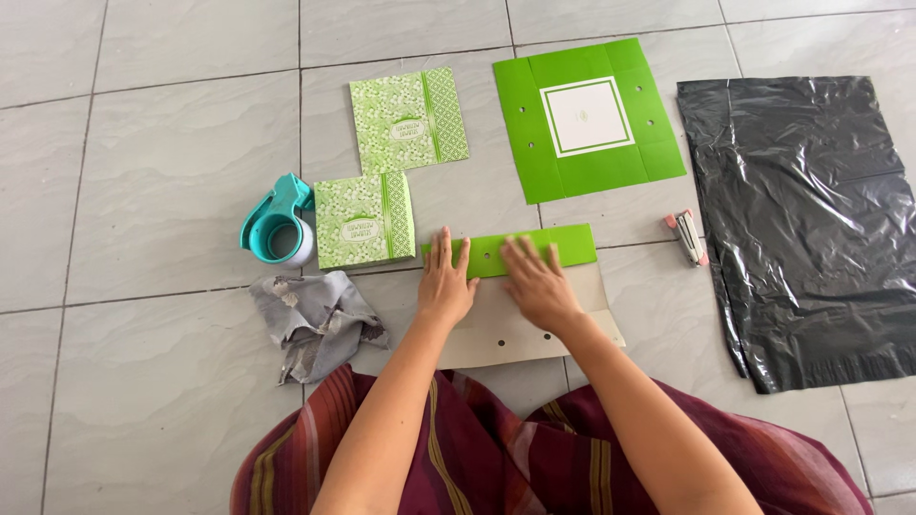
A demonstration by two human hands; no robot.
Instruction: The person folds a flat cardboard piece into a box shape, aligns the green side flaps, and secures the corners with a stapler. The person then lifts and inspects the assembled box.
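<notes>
Both the left hand (446, 282) and the right hand (537, 283) lay flat, fingers spread, pressing the green flap of a cardboard sheet (515, 329) on the tiled floor (162, 172), near a tape dispenser (277, 221).

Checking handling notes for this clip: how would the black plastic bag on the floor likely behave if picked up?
The black plastic bag looks thin and creased, so it would probably flop and crumple. Lying flat and empty, it is likely very light. Its glossy sheen suggests it may slide easily on the tiles.

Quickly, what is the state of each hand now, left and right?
Left hand: open, flat, pressing on the folded green cardboard sheet, holding nothing.
Right hand: open, flat, pressing on the same sheet, holding nothing.
</notes>
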